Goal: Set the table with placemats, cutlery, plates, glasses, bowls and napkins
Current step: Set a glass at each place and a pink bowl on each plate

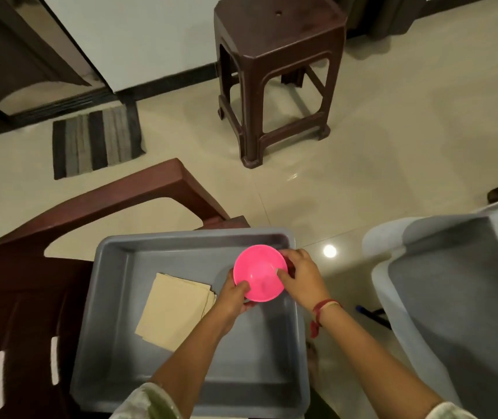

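- Pink round plastic bowl (pixel 259 272) is gripped by our curled fingers (pixel 293 257): left hand (pixel 232 294) thumb over its near rim, right hand (pixel 303 276) thumb inside its right rim.
- We hold it over the far right part of a grey rectangular plastic tub (pixel 111 297).
- Folded beige napkins (pixel 172 309) lie on the tub's floor, left of the bowl.

Napkins (pixel 174 311) lie in the tub (pixel 114 297), left of the bowl (pixel 260 272).
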Motion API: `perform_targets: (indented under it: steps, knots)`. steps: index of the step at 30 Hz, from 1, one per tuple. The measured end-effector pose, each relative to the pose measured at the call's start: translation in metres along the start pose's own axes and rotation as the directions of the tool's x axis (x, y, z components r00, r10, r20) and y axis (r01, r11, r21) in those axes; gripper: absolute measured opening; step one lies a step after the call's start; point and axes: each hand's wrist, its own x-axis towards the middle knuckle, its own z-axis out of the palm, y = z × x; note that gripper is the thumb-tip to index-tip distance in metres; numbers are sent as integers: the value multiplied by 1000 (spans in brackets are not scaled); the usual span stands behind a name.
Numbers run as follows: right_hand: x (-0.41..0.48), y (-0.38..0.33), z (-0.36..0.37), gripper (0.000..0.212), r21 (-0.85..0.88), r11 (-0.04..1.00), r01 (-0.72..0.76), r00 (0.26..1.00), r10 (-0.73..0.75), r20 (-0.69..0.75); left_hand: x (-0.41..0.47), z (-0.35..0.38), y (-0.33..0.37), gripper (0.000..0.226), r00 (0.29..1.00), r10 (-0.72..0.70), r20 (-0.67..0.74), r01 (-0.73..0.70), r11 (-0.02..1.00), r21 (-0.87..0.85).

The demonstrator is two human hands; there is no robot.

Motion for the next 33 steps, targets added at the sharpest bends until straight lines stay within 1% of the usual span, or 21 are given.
perform_targets:
  steps: [3, 5, 7, 9, 11, 13, 14, 15, 17, 18, 19, 20, 22, 23, 25, 26, 27, 29, 31, 33]
  knots:
    - [-17, -9, -3, 41, 78, 997, -11, 1000, 11, -8, -24, -7, 7, 50, 999, 6, 31, -8, 999, 49]
    - [-28, -12, -3, 42, 158, 987, -14, 1000, 16, -6, -38, -10, 12, 50, 999, 7, 43, -10, 998, 69]
    - [-48, -26, -11, 46, 260, 965, -43, 999, 40, 17, -66, -15, 22, 51, 997, 36, 65, -41, 996, 80]
    - [-74, -45, -23, 59, 439, 894, -86, 994, 45, 102, -100, -17, 36, 51, 990, 87, 114, -99, 990, 104]
    - [-103, -68, -43, 73, 591, 791, -160, 978, 46, 203, -141, -16, 55, 47, 975, 136, 178, -163, 976, 145]
    - [-134, -88, -65, 70, 660, 729, -184, 972, 33, 234, -180, -16, 73, 41, 953, 168, 252, -221, 955, 199]
    - [-152, -96, -78, 68, 691, 702, -174, 974, 22, 223, -201, -15, 82, 42, 937, 178, 300, -253, 938, 235]
    - [-167, -102, -91, 68, 727, 666, -169, 979, 27, 204, -219, -15, 91, 51, 913, 188, 361, -295, 916, 271]
    - [-198, -109, -119, 76, 797, 582, -164, 986, 68, 153, -248, -11, 104, 85, 839, 206, 503, -418, 836, 355]
    - [-212, -111, -132, 81, 819, 552, -160, 987, 81, 138, -258, -7, 109, 98, 796, 234, 558, -502, 771, 392]
    - [-229, -113, -147, 80, 832, 537, -139, 990, 88, 109, -268, 2, 114, 108, 744, 273, 610, -593, 691, 414]
    - [-245, -116, -160, 75, 834, 540, -113, 993, 81, 82, -277, 13, 117, 116, 693, 310, 651, -668, 617, 416]
    - [-278, -115, -182, 60, 840, 539, -60, 998, 56, 36, -292, 42, 119, 129, 585, 349, 732, -773, 514, 372]
    - [-291, -115, -190, 57, 851, 523, -53, 998, 57, 26, -297, 55, 118, 131, 525, 356, 773, -810, 487, 326]
    - [-319, -107, -206, 57, 890, 456, -23, 995, 96, -23, -309, 84, 113, 124, 416, 366, 833, -860, 457, 228]
    - [-333, -103, -214, 58, 910, 415, 5, 992, 116, -58, -315, 99, 109, 119, 381, 377, 844, -875, 442, 198]
    - [-345, -99, -222, 58, 918, 395, 33, 988, 128, -91, -321, 114, 106, 114, 354, 390, 850, -889, 422, 176]
    - [-368, -91, -238, 55, 906, 417, 76, 979, 141, -147, -332, 143, 100, 109, 298, 407, 863, -915, 379, 137]
    - [-390, -81, -254, 53, 900, 426, 93, 964, 187, -188, -340, 174, 94, 109, 239, 393, 888, -934, 342, 100]
    - [-408, -68, -270, 66, 902, 426, 77, 960, 213, -183, -346, 203, 91, 112, 198, 352, 915, -943, 323, 79]
